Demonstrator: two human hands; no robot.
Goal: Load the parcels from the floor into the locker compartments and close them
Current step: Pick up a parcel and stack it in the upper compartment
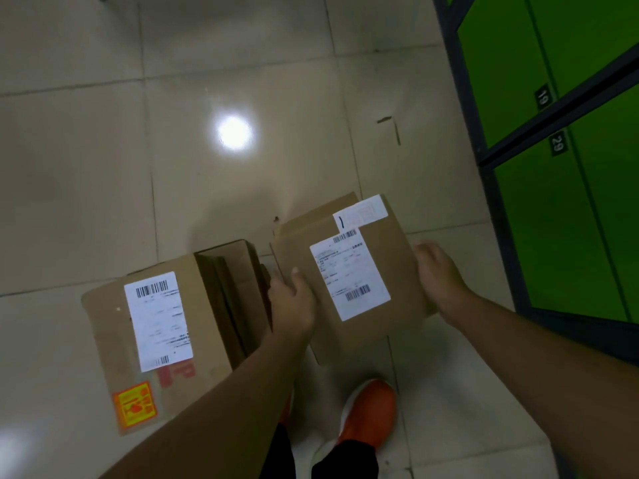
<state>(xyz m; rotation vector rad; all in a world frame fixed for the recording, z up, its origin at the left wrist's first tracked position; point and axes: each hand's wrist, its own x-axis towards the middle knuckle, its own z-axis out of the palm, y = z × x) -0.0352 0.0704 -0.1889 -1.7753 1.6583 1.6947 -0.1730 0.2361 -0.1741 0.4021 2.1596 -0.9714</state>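
Beige tiled floor (86,184) is seen with a bright light glare (234,131) far centre. Green metal locker doors (560,236) in a dark frame are stood at right, all shut, tags 19 (543,96) and 29 (557,143) readable. A larger brown cardboard box (103,323) is laid on the floor at left, with a white label and a yellow sticker (135,404) on top; its far right flap is stood open, just beside the left hand (294,302). An orange shoe (371,409) is seen near, below the parcel.

The small brown cardboard parcel (401,271), white shipping label (349,281) up, is held between both hands, near the lockers. Whether it is clear of the floor cannot be told.

The left hand is clamped on the left edge, thumb on top. The right hand (439,274) is pressed flat on the right side, fingers fairly straight, pointing far. Both forearms are reached forward and down.
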